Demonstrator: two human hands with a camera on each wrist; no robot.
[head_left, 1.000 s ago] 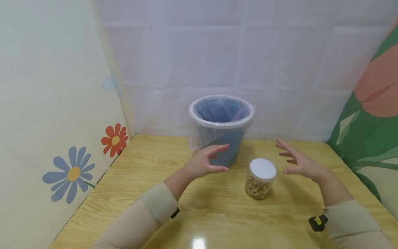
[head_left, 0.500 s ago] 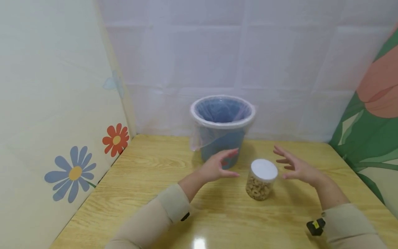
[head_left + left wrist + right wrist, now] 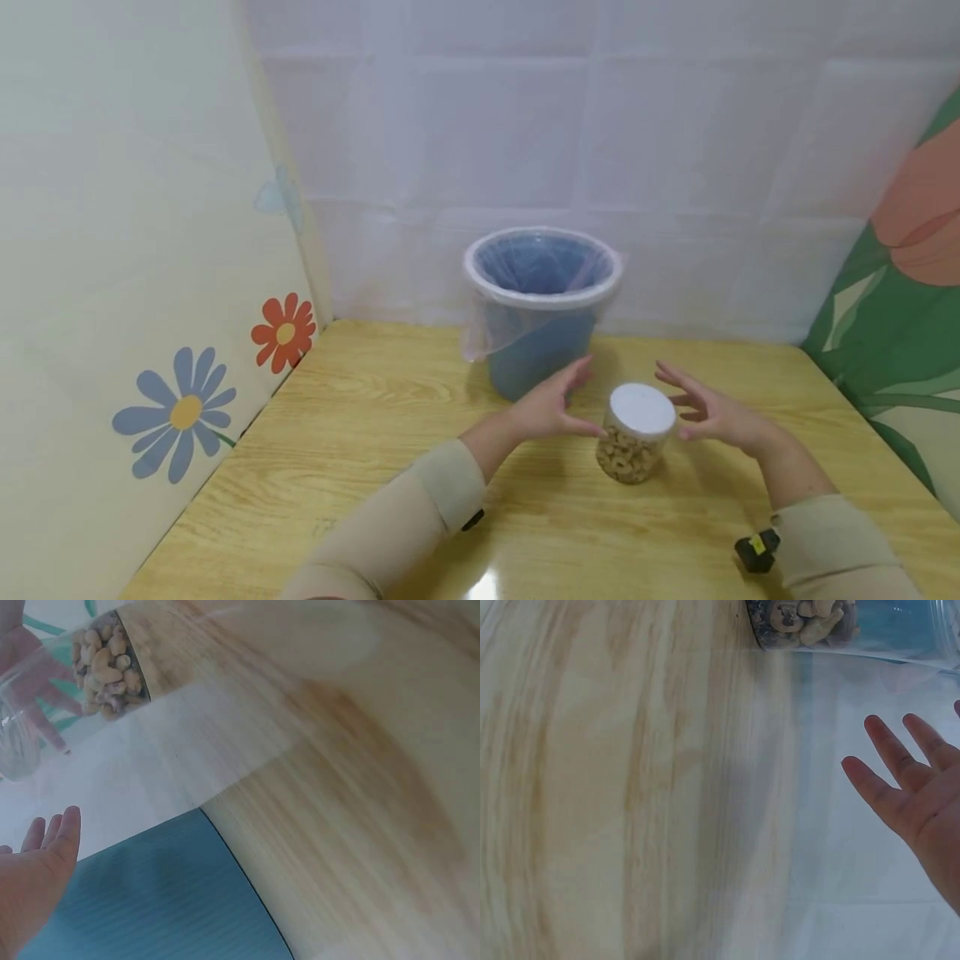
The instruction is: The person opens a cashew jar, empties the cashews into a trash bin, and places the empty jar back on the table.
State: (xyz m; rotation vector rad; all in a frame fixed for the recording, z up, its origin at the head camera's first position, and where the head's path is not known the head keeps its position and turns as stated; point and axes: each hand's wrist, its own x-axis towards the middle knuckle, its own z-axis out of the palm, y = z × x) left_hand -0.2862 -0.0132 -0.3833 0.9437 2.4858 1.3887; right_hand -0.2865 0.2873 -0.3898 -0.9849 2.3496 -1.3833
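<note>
A clear jar (image 3: 632, 454) with a white lid (image 3: 642, 408) stands upright on the wooden table, partly filled with what look like cashew nuts (image 3: 109, 667). To its left is my left hand (image 3: 551, 408), thumb and fingers spread apart; in the head view its thumb tip comes up to the jar's side, and whether it touches I cannot tell. On the other side my right hand (image 3: 723, 417) has its fingers extended toward the jar. The right wrist view shows a gap between the right fingers (image 3: 889, 750) and the jar. Neither hand holds anything.
Behind the left hand stands a blue bin (image 3: 536, 342) with a white rim and a clear plastic liner folded over it. White cloth (image 3: 450, 125) hangs at the back. Flower-printed panels (image 3: 150, 250) flank the wooden table (image 3: 360, 392).
My left hand has moved right, from in front of the bin to the jar's left side. The right hand has come slightly closer to the jar. The jar stays where it was.
</note>
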